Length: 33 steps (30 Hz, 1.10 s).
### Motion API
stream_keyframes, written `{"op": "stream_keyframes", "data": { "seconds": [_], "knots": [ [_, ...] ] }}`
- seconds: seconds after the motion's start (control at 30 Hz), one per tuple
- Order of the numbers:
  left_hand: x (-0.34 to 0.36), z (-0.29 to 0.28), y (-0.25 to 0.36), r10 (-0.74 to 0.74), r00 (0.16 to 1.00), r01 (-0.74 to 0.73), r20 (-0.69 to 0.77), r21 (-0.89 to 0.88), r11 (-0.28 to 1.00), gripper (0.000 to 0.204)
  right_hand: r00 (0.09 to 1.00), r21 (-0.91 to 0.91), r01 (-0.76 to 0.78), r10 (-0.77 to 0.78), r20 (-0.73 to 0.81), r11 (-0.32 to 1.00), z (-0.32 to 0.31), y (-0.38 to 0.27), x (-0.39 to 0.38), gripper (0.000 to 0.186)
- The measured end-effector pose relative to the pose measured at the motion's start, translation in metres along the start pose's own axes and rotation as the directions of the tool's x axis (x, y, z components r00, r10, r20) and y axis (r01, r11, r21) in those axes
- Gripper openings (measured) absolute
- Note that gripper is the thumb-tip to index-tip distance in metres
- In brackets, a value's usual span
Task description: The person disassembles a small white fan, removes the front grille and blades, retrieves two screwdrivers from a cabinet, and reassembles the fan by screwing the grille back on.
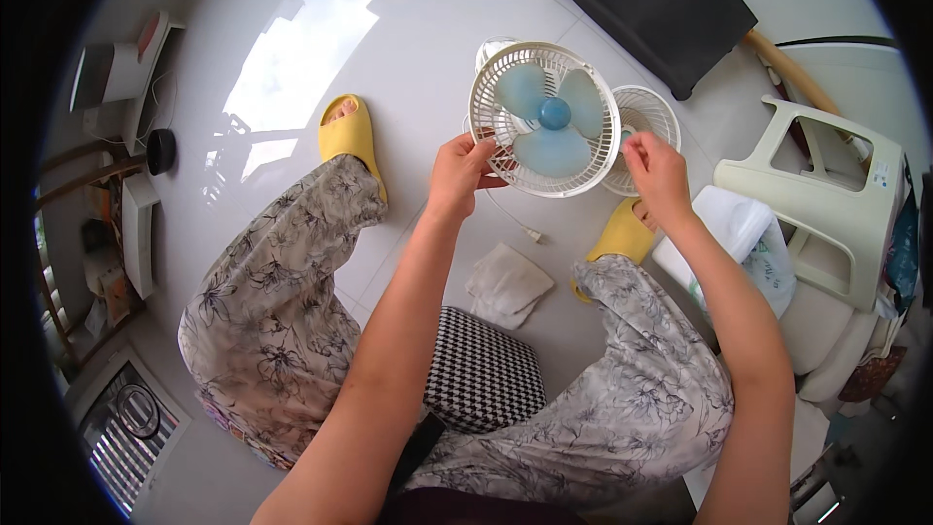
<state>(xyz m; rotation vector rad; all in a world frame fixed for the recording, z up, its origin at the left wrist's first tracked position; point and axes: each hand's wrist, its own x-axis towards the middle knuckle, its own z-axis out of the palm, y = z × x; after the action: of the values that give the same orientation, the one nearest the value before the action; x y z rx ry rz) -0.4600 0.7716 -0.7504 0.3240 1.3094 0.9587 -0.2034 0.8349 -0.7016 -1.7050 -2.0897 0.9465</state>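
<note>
A small electric fan (554,115) faces up at me, with blue see-through blades inside a round white slatted cage. No front grille covers the blades. My left hand (461,175) grips the left lower rim of the cage, fingers partly hidden behind it. Just off the right rim, my right hand (658,175) is closed, thumb and fingertips together; whatever they pinch is too small or hidden to tell. Behind that hand, a round white grille (661,109) lies on the floor. The fan's cord runs down to a pale plug (533,233).
A folded white cloth (508,282) lies on the floor before a houndstooth-patterned seat (484,369). To the right are a white plastic stool on its side (768,151) and a plastic bag (768,262). A black panel (656,10) stands at the far right. Yellow slippers (348,131) flank the fan.
</note>
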Motion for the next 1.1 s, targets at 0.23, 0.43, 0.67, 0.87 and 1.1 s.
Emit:
{"op": "stream_keyframes", "data": {
  "seconds": [0.23, 0.43, 0.67, 0.87, 1.1],
  "knots": [
    [-0.012, 0.029, 0.001, 0.097, 0.992, -0.086, -0.083, 0.121, 0.989, 0.017, 0.961, -0.371, -0.013, 0.115, 0.253, 0.928, 0.038, -0.063, 0.049, 0.04],
    [-0.011, 0.016, 0.006, 0.161, 0.983, -0.116, -0.085, 0.387, 0.915, 0.019, 0.968, -0.257, 0.115, -0.05, 0.247, 0.96, 0.058, -0.046, 0.035, 0.036],
    [-0.008, 0.013, 0.019, 0.212, 0.975, -0.16, -0.061, 0.464, 0.871, 0.015, 0.795, -0.214, 0.605, -0.575, 0.192, 0.766, 0.054, -0.022, 0.034, 0.026],
    [-0.011, 0.018, 0.007, 0.351, 0.936, -0.253, 0.02, 0.731, 0.633, 0.016, 0.98, 0.034, -0.102, 0.106, -0.171, 0.994, 0.068, -0.024, 0.015, 0.011],
    [-0.015, 0.037, -0.012, 0.423, 0.902, -0.287, 0.087, 0.852, 0.437, 0.015, 0.698, 0.463, -0.694, 0.672, 0.246, 0.551, 0.097, -0.013, -0.006, 0.027]
  ]
}}
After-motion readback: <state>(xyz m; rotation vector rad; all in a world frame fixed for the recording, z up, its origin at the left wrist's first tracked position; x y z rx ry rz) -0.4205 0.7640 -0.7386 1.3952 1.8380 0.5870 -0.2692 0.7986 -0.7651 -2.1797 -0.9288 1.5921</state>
